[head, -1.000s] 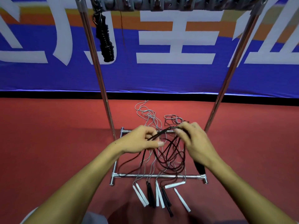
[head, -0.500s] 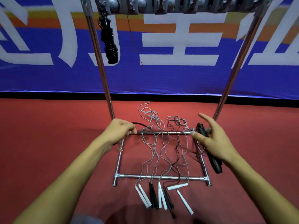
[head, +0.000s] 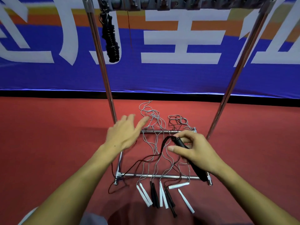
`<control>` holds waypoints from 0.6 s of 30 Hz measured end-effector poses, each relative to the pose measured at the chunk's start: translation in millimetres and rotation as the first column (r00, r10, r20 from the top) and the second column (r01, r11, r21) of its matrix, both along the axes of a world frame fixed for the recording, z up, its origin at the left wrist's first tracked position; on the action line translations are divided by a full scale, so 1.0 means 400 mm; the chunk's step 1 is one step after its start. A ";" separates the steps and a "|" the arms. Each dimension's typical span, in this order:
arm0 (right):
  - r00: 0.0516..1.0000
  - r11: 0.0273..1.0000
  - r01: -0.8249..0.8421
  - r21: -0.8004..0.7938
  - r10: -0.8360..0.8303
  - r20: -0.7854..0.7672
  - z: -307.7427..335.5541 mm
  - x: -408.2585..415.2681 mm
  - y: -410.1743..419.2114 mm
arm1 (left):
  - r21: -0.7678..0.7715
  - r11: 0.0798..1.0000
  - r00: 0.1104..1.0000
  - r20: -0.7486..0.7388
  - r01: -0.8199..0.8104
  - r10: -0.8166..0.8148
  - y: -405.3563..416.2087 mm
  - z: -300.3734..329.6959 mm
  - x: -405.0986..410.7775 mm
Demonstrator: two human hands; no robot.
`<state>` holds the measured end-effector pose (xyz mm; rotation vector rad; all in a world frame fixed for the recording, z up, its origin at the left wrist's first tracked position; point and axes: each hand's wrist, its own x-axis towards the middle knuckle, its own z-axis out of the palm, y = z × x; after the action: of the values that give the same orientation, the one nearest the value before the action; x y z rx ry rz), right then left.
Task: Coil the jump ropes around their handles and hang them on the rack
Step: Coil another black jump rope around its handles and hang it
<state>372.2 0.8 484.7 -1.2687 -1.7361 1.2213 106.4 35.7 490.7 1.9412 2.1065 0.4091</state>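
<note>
**Handling notes: black jump rope in hand, rack ahead**

Head view. The right hand (head: 197,153) grips a pair of black handles (head: 188,153), fingers and thumb curled round the upper end, where the black cord (head: 163,146) leaves them. The left hand (head: 124,135) is released, fingers spread and straight, holding nothing, hovering above the rear bar of the rack base (head: 162,176). The cord trails down from the handles, crosses the base frame and loops out to the floor (head: 48,135) at the left. One finished black coil (head: 111,38) already hangs from the rack's top rail (head: 178,4). Further ropes, grey cords (head: 152,120) with white handles (head: 144,194) and black ones, lie slack across the base.

Judgement: the cord appears thin, light and limp, with no stiffness of its own, and will likely snag on the neighbouring cords and the frame bars. The handles are rigid and are the correct holding point. Keep both handles together in one hand; feed the cord with the free hand under slight tension so each turn seats tightly.
</note>
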 end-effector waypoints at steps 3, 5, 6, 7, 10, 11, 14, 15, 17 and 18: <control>0.994 0.998 -0.007 0.069 0.000 0.108 -0.003 -0.026 -0.015 | -0.008 0.957 0.884 0.386 0.289 -0.263 -0.028 -0.021 0.068; 0.986 0.992 -0.024 0.124 0.003 0.167 -0.004 -0.036 -0.020 | -0.012 0.905 0.785 0.504 0.425 -0.362 -0.052 -0.035 0.116; 0.981 0.987 -0.036 0.157 0.005 0.192 -0.003 -0.042 -0.022 | -0.016 0.890 0.769 0.511 0.456 -0.385 -0.063 -0.034 0.131; 0.981 0.982 -0.039 0.182 0.002 0.196 -0.002 -0.046 -0.024 | -0.006 0.884 0.765 0.505 0.467 -0.401 -0.067 -0.034 0.140; 0.985 0.986 -0.009 0.169 -0.020 0.171 0.010 -0.053 -0.029 | 0.009 0.878 0.697 0.604 0.479 -0.387 -0.070 -0.024 0.145; 0.987 0.989 0.008 0.150 -0.031 0.155 0.014 -0.052 -0.030 | 0.011 0.877 0.654 0.662 0.480 -0.367 -0.066 -0.023 0.141; 0.995 0.995 0.029 0.092 -0.037 0.091 0.018 -0.050 -0.030 | 0.006 0.871 0.552 0.772 0.491 -0.316 -0.061 -0.009 0.128; 0.996 0.996 0.019 0.082 -0.026 0.086 0.016 -0.049 -0.029 | 0.013 0.864 0.539 0.777 0.503 -0.325 -0.060 -0.007 0.124; 0.995 0.997 -0.025 0.075 0.018 0.095 0.014 -0.043 -0.023 | 0.034 0.861 0.535 0.771 0.507 -0.346 -0.059 -0.003 0.119; 0.992 0.996 -0.055 0.065 0.047 0.113 0.014 -0.035 -0.017 | 0.050 0.869 0.532 0.773 0.492 -0.346 -0.058 0.000 0.117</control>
<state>358.1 -6.2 490.4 -1.2806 -1.8845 1.1289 153.1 12.6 490.8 1.6523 1.0372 0.7459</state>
